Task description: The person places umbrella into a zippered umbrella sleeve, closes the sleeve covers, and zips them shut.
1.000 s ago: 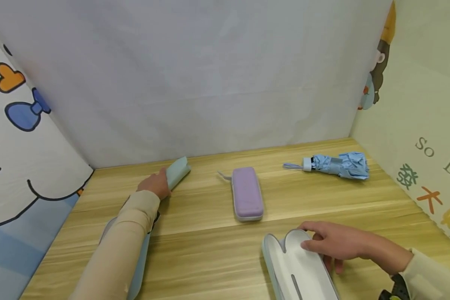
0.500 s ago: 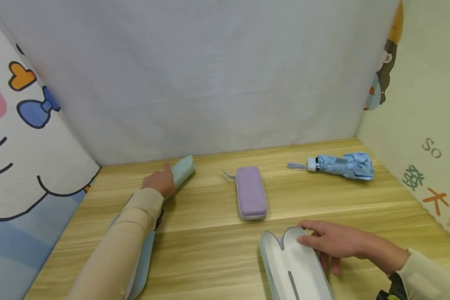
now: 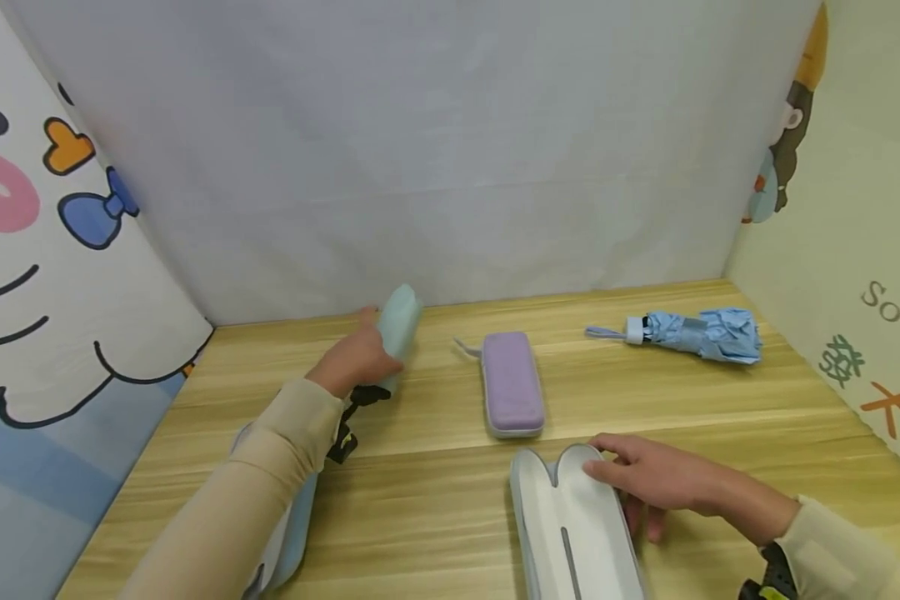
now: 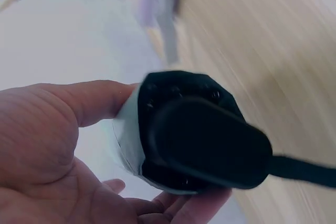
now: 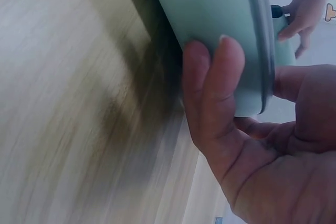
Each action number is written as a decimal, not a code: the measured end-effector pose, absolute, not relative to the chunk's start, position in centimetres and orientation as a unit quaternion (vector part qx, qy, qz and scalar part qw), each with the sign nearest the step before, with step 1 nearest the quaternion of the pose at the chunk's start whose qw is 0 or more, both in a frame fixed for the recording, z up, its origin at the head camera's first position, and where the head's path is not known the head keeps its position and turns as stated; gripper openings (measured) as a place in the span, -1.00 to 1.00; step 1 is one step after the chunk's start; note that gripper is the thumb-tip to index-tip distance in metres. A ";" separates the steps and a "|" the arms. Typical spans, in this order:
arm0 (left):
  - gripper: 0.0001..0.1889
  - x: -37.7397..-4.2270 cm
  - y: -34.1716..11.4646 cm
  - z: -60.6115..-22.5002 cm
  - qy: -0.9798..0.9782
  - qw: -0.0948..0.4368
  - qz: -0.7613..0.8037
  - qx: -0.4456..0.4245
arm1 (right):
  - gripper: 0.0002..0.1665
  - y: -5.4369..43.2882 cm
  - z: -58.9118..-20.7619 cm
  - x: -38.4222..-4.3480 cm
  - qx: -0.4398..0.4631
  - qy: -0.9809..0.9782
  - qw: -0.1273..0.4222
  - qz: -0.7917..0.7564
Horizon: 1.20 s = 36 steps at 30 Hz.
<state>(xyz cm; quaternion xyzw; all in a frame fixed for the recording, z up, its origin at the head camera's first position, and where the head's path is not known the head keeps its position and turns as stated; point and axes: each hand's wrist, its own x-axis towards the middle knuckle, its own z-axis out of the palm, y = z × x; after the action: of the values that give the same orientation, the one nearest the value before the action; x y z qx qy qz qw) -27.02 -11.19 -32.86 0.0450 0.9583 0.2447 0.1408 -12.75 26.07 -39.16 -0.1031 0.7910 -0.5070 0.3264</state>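
Note:
My left hand (image 3: 356, 357) grips a pale green folded umbrella (image 3: 399, 329), raised with its far end tilted up. In the left wrist view, its dark end and black handle (image 4: 210, 145) with a strap face the camera, thumb on one side and fingers on the other. My right hand (image 3: 656, 475) holds the far right corner of a long pale green case (image 3: 600, 525) with a white inside and a slot down its middle. The thumb lies inside the rim, and the fingers press the outer wall (image 5: 210, 14) in the right wrist view.
A purple zip case (image 3: 512, 383) with a wrist strap lies mid-table. A light blue folded umbrella (image 3: 701, 333) lies at the back right. Another pale blue-green item (image 3: 296, 525) with a white inside is partly hidden under the left forearm. A grey-white backdrop (image 3: 450, 167) rises behind.
My left hand has lifted the pale green umbrella and moved it right, turning it more upright. The right hand keeps its hold on the case. The whole head view has shifted slightly.

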 end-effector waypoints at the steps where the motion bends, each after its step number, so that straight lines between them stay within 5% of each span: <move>1: 0.09 -26.7 -10.9 -32.7 0.955 0.144 0.255 0.050 | -0.40 26.0 -39.2 -12.8 -0.102 0.791 0.326 -0.507; 21: 0.01 -16.1 -3.3 -31.2 0.906 0.155 0.317 0.233 | -0.39 25.1 -39.9 -13.1 -0.073 0.769 0.310 -0.555; 29: -0.05 -13.6 -1.7 -32.5 0.868 0.222 0.377 0.233 | -0.14 24.8 -39.9 -13.1 -0.061 0.764 0.312 -0.561; 36: -0.11 -12.3 -0.4 -33.9 0.850 0.272 0.391 0.223 | -0.26 24.7 -40.2 -12.9 -0.064 0.766 0.300 -0.566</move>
<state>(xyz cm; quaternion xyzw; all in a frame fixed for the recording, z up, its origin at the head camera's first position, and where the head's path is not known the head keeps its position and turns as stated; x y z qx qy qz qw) -12.27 -0.44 -33.89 0.2231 0.8505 0.3913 0.2717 -12.93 24.67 -40.17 -0.0641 0.7655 -0.5655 0.3000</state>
